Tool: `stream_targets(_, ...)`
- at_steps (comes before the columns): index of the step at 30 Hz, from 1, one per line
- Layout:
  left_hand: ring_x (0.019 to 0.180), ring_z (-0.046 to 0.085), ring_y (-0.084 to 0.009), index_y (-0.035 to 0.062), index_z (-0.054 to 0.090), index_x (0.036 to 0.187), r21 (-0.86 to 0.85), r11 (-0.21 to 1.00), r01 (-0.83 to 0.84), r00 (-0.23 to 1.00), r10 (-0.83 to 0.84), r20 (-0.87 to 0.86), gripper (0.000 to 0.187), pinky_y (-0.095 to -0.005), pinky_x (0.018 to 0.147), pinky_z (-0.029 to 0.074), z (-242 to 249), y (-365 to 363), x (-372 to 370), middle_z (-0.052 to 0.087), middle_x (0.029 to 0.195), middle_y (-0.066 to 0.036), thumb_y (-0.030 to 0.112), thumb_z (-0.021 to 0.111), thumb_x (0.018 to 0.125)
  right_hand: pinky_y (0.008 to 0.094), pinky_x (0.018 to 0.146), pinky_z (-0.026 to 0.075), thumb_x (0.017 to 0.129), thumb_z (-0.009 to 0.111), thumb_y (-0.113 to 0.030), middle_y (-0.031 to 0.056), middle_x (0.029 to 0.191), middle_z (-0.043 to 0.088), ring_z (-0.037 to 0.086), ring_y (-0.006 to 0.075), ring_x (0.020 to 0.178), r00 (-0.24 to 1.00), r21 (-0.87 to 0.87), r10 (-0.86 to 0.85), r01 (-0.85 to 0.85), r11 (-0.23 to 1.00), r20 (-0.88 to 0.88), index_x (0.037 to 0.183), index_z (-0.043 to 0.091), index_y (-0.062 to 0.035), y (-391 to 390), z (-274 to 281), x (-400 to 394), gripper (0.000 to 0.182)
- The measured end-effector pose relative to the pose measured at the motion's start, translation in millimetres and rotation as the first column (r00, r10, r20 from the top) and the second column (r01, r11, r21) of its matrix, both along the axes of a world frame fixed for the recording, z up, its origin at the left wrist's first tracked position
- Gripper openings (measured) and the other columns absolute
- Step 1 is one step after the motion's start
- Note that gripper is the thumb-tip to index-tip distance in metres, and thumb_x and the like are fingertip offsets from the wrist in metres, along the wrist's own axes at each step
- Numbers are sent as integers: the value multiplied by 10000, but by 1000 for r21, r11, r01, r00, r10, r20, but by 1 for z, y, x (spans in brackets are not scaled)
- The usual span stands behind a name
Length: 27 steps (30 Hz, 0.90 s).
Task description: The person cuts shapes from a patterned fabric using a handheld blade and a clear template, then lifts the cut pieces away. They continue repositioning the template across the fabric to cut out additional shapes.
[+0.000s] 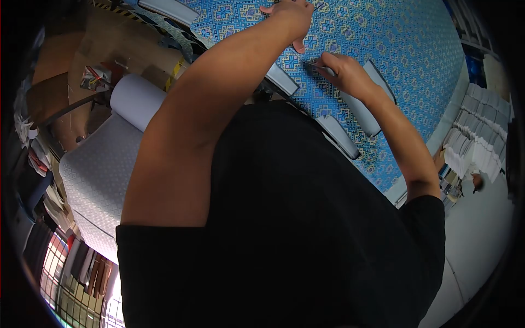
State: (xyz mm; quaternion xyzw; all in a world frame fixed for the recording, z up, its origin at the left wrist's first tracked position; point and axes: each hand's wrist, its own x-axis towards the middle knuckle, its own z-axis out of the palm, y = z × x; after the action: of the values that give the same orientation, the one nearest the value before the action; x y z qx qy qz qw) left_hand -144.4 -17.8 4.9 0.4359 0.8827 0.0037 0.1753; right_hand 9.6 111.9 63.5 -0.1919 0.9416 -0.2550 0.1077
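Observation:
Blue patterned fabric point(421, 65) is spread over the work surface ahead of me. My left hand point(291, 21) rests on it near the top edge of the view, fingers spread; a small dark pointed item point(318, 7) shows beside it. Lower and to the right, my right hand point(349, 77) is closed around a thin metal tool point(316, 65) that looks like scissors, its tip at the fabric. Close to my right wrist, a long grey piece with dark edges point(358, 112) lies on the fabric.
Another grey piece point(338, 135) lies near my body, and a pale strip point(283, 80) sits beneath my left forearm. At the left are a white roll point(136, 101) and quilted grey material point(98, 169). Stacked pale material point(481, 131) stands at the right.

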Motion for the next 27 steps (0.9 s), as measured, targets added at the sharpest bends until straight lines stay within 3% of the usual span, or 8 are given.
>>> stream_targets(7, 1515, 307, -427, 147, 361, 1592, 6, 998, 67, 998, -68, 5, 1038, -586, 1136, 428, -5, -5, 2, 400, 1591, -207, 567, 836, 771, 450, 660, 538, 914, 729, -102, 147, 865, 687, 693, 351, 802, 997, -55, -40, 36, 998, -63, 1003, 560, -78, -3, -12, 7, 192)
stream_targets(12, 1513, 311, -424, 147, 362, 1592, 10, 993, 114, 993, -114, -4, 1042, -583, 1138, 427, 0, -8, -1, 405, 1588, -206, 568, 839, 767, 481, 650, 534, 908, 726, -89, 173, 865, 691, 685, 403, 795, 987, -161, -136, 120, 980, -90, 1036, 542, -72, -21, -14, 5, 224)
stream_targets(15, 1513, 314, -423, 147, 362, 1592, 7, 991, 137, 991, -137, -7, 1044, -581, 1138, 426, -2, -4, -7, 408, 1586, -205, 568, 840, 765, 497, 654, 531, 908, 720, -87, 186, 888, 701, 687, 418, 809, 967, -111, -252, 245, 963, -50, 1049, 533, -62, -42, -8, 0, 235)
stream_targets(19, 1511, 317, -421, 147, 362, 1592, 10, 985, 170, 985, -170, -17, 1047, -578, 1139, 425, 1, -7, -8, 412, 1584, -204, 568, 842, 762, 504, 652, 529, 915, 713, -99, 198, 902, 702, 682, 428, 802, 947, -131, -294, 277, 952, -128, 1056, 528, -52, -56, -17, -9, 237)
stream_targets(21, 1511, 319, -420, 148, 363, 1592, 13, 983, 183, 983, -182, -24, 1048, -577, 1140, 425, 4, -8, -9, 414, 1582, -204, 568, 843, 760, 448, 633, 535, 934, 722, -93, 169, 916, 719, 701, 395, 780, 939, -120, -322, 308, 944, -124, 994, 545, -55, -60, -15, -12, 191)
stream_targets(27, 1509, 324, -417, 148, 363, 1592, 17, 973, 230, 973, -229, -29, 1053, -573, 1141, 424, -2, -17, -41, 421, 1579, -203, 568, 846, 756, 450, 638, 535, 925, 722, -93, 177, 914, 712, 698, 391, 780, 938, -57, -337, 333, 941, -83, 990, 548, -51, -65, -6, -16, 190)
